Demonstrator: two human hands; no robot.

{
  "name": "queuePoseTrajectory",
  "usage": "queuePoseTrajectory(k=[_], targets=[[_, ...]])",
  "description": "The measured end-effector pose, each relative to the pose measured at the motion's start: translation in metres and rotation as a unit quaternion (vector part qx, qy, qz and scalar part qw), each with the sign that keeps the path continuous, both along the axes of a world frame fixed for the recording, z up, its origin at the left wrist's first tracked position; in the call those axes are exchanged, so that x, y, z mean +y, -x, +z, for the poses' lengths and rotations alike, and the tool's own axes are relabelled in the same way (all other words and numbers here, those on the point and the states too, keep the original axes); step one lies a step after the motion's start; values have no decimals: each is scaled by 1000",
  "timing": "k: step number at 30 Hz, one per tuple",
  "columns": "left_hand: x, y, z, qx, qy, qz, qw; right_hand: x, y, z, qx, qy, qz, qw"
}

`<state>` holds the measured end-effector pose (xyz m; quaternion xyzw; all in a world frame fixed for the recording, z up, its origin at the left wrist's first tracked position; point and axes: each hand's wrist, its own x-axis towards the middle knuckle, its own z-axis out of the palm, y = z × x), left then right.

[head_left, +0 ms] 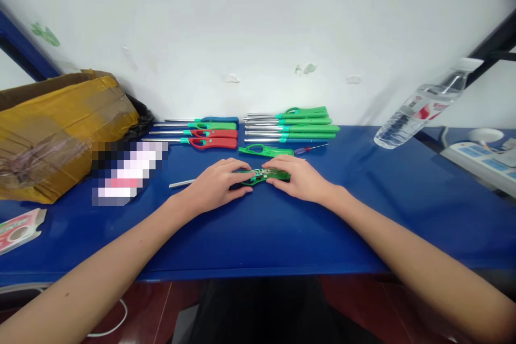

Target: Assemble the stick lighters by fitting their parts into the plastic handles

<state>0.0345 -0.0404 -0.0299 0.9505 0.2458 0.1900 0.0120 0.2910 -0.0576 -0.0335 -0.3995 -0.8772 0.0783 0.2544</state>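
A green long-nosed lighter lies opened on the blue table, its metal tube sticking out to the left. My left hand rests on its left part and my right hand holds its right end. Just behind it lies a loose green shell half and a small red-handled screwdriver. Further back are two rows of lighters: red, green and blue ones on the left, green ones on the right.
A taped cardboard box stands at the left, with a blurred patch beside it. A card package lies near the front left edge. A plastic water bottle leans at the right, next to a power strip.
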Motion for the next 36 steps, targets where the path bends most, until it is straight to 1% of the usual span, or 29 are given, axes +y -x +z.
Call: queuePoseTrajectory(k=[4, 6, 12, 16, 22, 28, 36], targets=[[2, 2, 1, -27, 28, 28, 999, 2, -6, 2, -12, -1, -3, 1000], [3, 2, 2, -25, 34, 34, 999, 2, -7, 3, -16, -7, 0, 1000], [2, 2, 5, 4, 18, 24, 1000, -2, -4, 5, -13, -25, 42, 999], [2, 2, 6, 8, 24, 19, 1000, -3, -1, 5, -31, -28, 67, 997], [9, 10, 10, -4, 55, 57, 997, -2, -1, 5, -28, -29, 59, 997], [15, 18, 13, 3, 58, 27, 998, -4, 0, 7, -3, -32, 58, 998], [16, 16, 12, -5, 44, 11, 999, -4, 2, 4, -23, -28, 72, 997]])
